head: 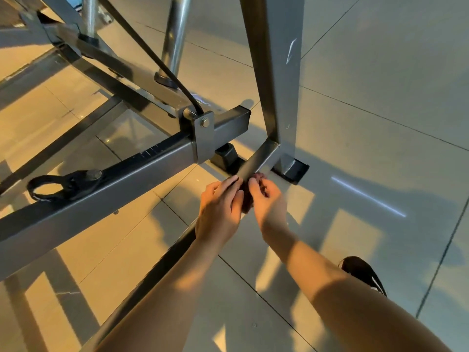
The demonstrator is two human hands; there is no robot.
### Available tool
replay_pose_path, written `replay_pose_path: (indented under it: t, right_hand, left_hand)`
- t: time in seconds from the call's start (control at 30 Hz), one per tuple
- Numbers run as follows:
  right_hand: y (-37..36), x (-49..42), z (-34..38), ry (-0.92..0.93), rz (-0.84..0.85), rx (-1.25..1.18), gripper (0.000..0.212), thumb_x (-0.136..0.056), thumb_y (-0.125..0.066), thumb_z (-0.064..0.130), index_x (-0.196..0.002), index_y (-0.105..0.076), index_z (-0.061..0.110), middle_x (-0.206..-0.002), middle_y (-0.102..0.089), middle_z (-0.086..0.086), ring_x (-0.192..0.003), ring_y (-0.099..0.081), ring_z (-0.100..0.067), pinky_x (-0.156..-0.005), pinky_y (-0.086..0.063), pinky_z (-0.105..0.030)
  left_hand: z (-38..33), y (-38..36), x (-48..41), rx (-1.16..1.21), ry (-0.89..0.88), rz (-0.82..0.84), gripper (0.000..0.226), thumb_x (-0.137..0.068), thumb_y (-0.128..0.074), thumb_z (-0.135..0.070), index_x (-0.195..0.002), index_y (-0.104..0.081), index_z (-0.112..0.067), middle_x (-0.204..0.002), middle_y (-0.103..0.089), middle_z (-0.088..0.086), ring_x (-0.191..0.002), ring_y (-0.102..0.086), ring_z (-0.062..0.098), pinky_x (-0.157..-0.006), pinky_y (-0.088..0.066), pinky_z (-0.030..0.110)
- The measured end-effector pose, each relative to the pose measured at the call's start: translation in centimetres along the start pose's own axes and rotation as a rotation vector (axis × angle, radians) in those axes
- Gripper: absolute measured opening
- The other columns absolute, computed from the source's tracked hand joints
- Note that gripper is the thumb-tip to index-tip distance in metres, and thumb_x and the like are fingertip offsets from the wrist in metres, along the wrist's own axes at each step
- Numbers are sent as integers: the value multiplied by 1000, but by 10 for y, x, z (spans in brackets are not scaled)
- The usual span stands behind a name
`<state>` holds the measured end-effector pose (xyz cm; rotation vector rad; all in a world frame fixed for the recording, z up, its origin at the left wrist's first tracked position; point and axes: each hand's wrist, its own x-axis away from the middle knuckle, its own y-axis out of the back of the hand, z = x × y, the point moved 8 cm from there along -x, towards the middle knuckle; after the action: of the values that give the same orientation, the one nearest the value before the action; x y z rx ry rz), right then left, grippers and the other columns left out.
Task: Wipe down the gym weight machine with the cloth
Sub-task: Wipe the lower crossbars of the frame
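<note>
The grey steel frame of the weight machine (142, 171) fills the left and centre. A low base bar (256, 161) runs down from the tall upright post (276, 72) toward me. A dark brownish cloth (247, 199) is bunched against that bar, mostly hidden between my hands. My left hand (219, 209) wraps its fingers over the cloth and the bar from the left. On the right side my right hand (266, 199) pinches the cloth with curled fingers.
A black strap loop (48, 188) is bolted to the long horizontal beam. A black cable (157, 59) runs down to a bracket (204, 138). Black rubber feet (291, 170) sit on the glossy tiled floor (380, 123). A dark shoe (363, 274) shows at lower right.
</note>
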<state>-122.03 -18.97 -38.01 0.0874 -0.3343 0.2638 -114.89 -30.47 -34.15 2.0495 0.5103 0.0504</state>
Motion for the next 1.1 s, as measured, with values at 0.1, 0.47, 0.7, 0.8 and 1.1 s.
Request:
replay_pose_path:
  t: [0.1, 0.47, 0.7, 0.8, 1.1]
  right_hand:
    - [17, -34, 2, -54, -163, -7, 16, -102, -58, 30, -111, -67, 20, -96, -71, -1, -80, -69, -19, -67, -62, -32]
    - [2, -1, 11, 58, -101, 33, 31, -92, -63, 8, -77, -61, 34, -88, -68, 9, -87, -66, -11, -78, -54, -25]
    - [26, -62, 2, -117, -183, -94, 10, -101, -58, 10, -102, -61, 19, -106, -65, -2, -102, -63, -24, -83, -58, -40]
    - [8, -17, 8, 10, -100, -3, 10, -97, -59, 11, -98, -69, 11, -95, -69, 1, -83, -65, -10, -71, -55, -23]
    - [22, -74, -19, -121, -168, -52, 14, -97, -53, 11, -103, -60, 22, -93, -65, -5, -89, -62, -30, -64, -54, -38]
  left_hand:
    - [-1, 0, 0, -24, -22, -24, 46, -105, -37, -39, -137, -62, -17, -145, -55, -7, -122, -45, 15, -98, -39, 28]
    - [3, 0, 0, 12, 25, 3, 45, -106, -35, -38, -138, -61, -21, -146, -53, -11, -127, -43, 17, -103, -45, 38]
    - [0, 2, -1, 12, -5, -27, 44, -105, -37, -34, -133, -65, -16, -141, -58, -8, -121, -49, 15, -98, -48, 34]
    - [-1, 3, -1, 3, -15, -32, 44, -104, -38, -34, -134, -65, -15, -141, -58, -8, -121, -48, 15, -100, -44, 30]
    - [-1, 3, -1, 20, -4, -43, 40, -104, -42, -29, -133, -66, -15, -139, -59, -8, -120, -48, 13, -96, -44, 23]
